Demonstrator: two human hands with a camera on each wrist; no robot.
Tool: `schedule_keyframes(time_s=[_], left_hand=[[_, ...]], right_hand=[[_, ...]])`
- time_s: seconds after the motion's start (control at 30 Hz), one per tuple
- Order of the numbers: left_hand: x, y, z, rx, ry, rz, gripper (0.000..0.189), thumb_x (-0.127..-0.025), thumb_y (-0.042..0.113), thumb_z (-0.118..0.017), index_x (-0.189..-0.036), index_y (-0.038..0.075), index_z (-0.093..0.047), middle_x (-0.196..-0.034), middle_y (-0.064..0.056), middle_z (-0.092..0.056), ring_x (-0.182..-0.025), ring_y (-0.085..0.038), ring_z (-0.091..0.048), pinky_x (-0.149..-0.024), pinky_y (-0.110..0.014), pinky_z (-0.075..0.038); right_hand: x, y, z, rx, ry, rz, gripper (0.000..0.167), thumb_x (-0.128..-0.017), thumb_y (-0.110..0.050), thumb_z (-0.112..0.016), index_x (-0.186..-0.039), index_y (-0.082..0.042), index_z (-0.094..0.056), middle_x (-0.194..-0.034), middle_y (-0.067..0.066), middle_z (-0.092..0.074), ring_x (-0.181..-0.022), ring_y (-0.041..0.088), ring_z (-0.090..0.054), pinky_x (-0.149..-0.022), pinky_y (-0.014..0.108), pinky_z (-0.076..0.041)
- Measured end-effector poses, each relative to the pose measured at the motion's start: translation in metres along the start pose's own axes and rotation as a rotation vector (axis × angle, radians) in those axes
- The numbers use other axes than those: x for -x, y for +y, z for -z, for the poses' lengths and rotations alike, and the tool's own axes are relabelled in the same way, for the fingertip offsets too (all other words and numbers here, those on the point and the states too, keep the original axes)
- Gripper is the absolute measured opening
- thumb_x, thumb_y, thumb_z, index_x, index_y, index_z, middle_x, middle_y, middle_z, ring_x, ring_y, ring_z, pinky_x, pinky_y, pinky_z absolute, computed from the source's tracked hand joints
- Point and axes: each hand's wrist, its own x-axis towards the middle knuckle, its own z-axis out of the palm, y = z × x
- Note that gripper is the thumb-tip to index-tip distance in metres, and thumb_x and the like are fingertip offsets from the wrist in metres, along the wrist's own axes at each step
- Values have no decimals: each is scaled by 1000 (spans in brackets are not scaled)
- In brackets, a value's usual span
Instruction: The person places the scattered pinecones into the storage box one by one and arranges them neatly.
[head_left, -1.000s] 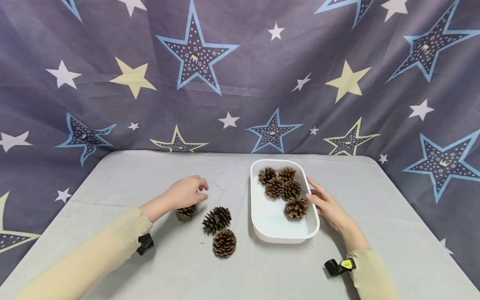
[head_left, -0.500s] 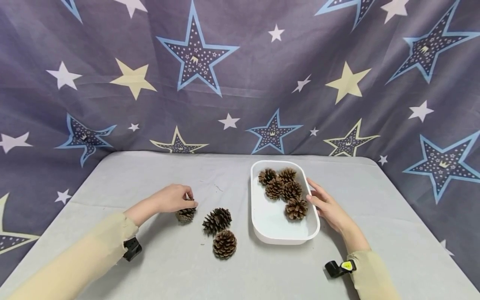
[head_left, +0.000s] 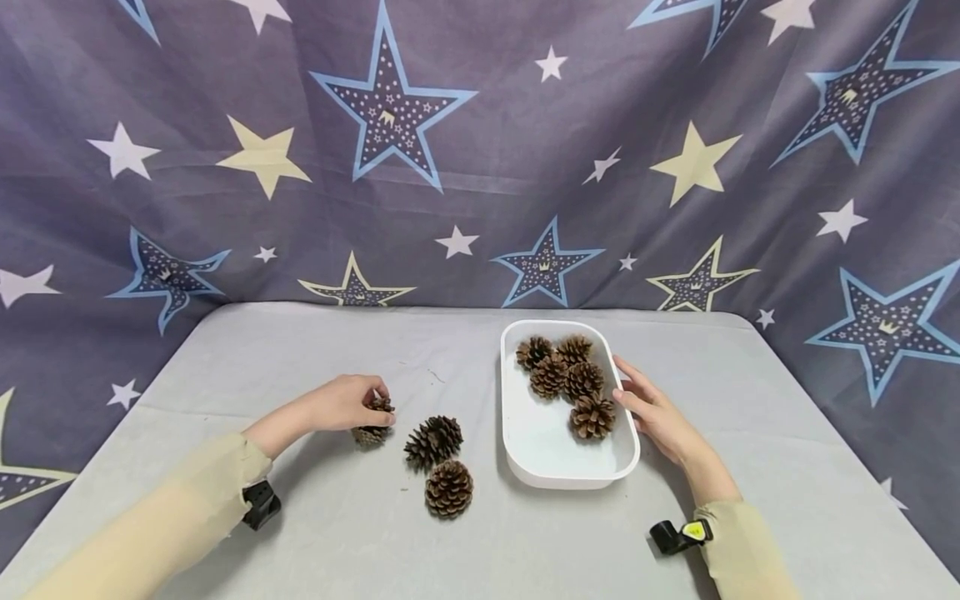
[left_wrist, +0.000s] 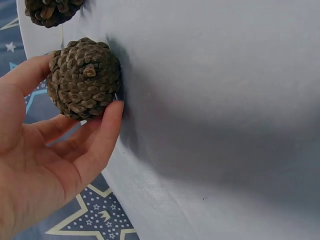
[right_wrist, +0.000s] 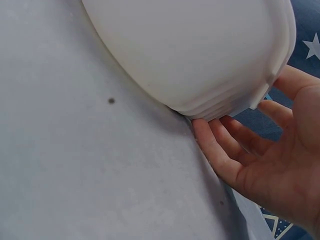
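Note:
My left hand (head_left: 341,404) holds a brown pine cone (left_wrist: 82,80) on the table, thumb on one side and fingers round the other. The hand covers part of this cone in the head view. Two more loose pine cones lie just to its right, a dark one (head_left: 435,442) and a rounder brown one (head_left: 449,489) nearer the front. My right hand (head_left: 663,421) rests against the right side of a white plastic box (head_left: 536,450), its fairly straight fingers touching the outer wall and rim. Several pine cones (head_left: 549,376) sit in the box, mostly toward its far end.
A grey cloth covers the table (head_left: 337,533). Behind it hangs a dark curtain (head_left: 480,208) printed with stars. Small dark bits lie on the cloth. Each wrist wears a black camera mount (head_left: 678,536).
My left hand has drawn back to the left and come down onto the pine cone, its fingers closing round it. The right hand and the box have stayed put.

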Motion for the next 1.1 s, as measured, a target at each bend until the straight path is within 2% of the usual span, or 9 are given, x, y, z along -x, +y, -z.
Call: schedule_keyframes(time_s=[0.37,0.9,1.1], left_hand=[[-2,-3,-2,-14,45,-44,41,-76,36,-68,-103,6,-60,-86,-2,-62,-80,-16,-57,-75,-37,-48],[-1,7,4,-47,90,-96,38,-77,30,-66,-106,5,-61,-95,-5,-64,-90,-22,-59,-83,-42,-47],[-3,10,7,-22,121,-123,35,-78,25,-64,-107,4,-62,-94,-4,-63,-85,-19,-58,-80,-39,-48]], right_hand=[[-1,1,0,7,1,-5,62,-95,-20,-45,-147,-16,-11,-135,27,-26,-97,5,-54,-79,35,-52],[0,0,0,7,-1,-4,62,-95,-20,-45,-147,-16,-11,-135,28,-26,-96,6,-54,-79,35,-53],[0,0,0,8,1,4,60,-96,-19,-44,-147,-16,-12,-134,28,-27,-96,6,-55,-78,35,-53]])
